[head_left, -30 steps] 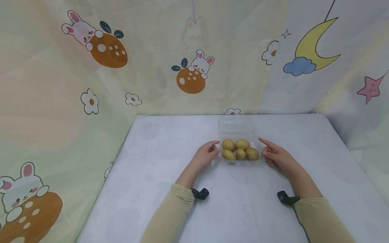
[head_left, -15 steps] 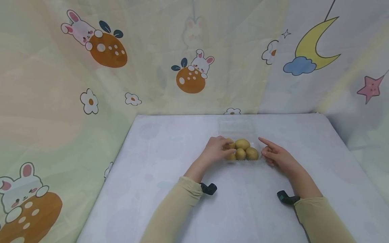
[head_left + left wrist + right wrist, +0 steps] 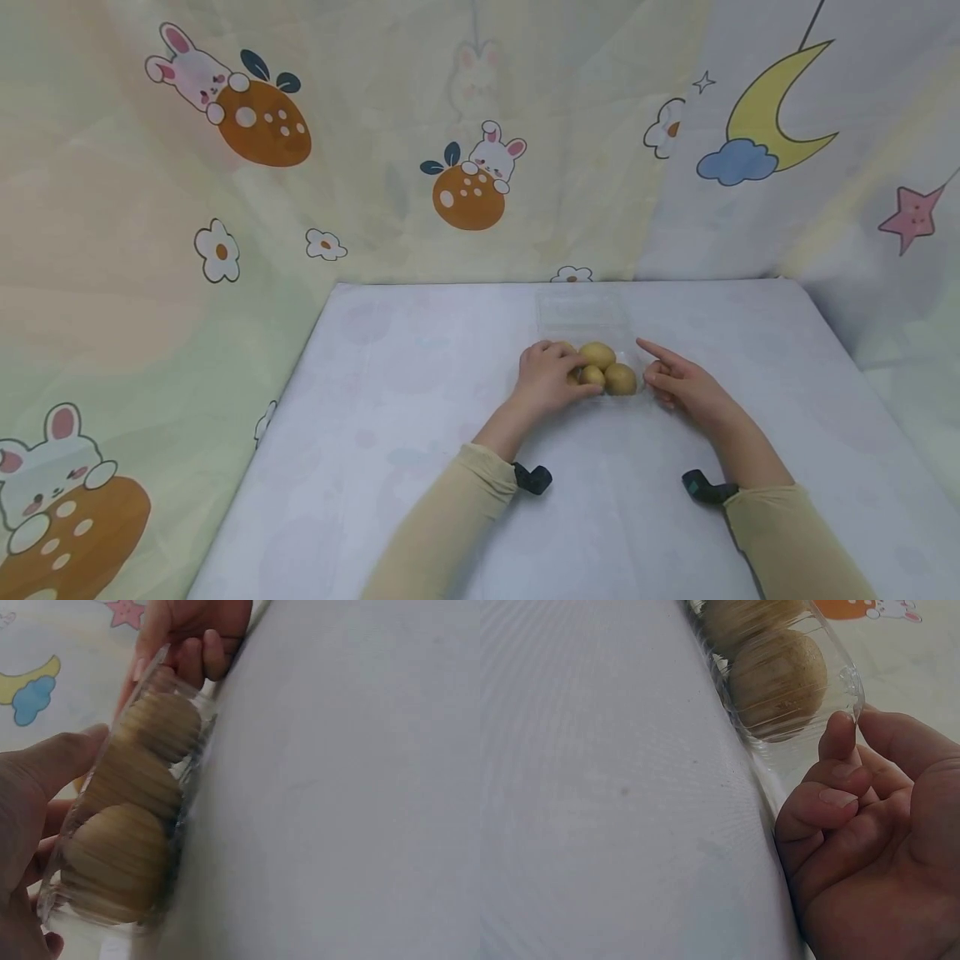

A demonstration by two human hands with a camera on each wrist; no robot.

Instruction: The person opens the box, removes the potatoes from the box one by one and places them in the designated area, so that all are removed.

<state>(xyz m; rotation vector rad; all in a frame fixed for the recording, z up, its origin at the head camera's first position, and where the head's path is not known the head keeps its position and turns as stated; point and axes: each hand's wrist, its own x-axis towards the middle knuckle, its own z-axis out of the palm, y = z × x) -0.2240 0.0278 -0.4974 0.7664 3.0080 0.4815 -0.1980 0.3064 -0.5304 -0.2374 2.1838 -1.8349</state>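
Observation:
Several yellow-brown potatoes (image 3: 620, 380) sit in a clear plastic box (image 3: 847, 679), its hinged lid (image 3: 581, 310) laid back behind it. My left hand (image 3: 546, 377) reaches over the box's left part and covers most of the potatoes there. Its thumb and forefinger lie on either side of a small potato (image 3: 592, 377) in the front row, fingertips right at it. In the left wrist view the thumb (image 3: 71, 754) passes over the box's rim. My right hand (image 3: 686, 387) pinches the rim at the right end, forefinger stretched out toward the back.
A pale cloth covers the table (image 3: 420, 383). Behind it hangs a curtain (image 3: 375, 150) printed with rabbits, flowers and a moon. Each wrist wears a small black camera (image 3: 532, 479).
My left hand has moved right from the box's left edge, over the left potatoes, to the small potato. The right hand keeps its place at the box's right end.

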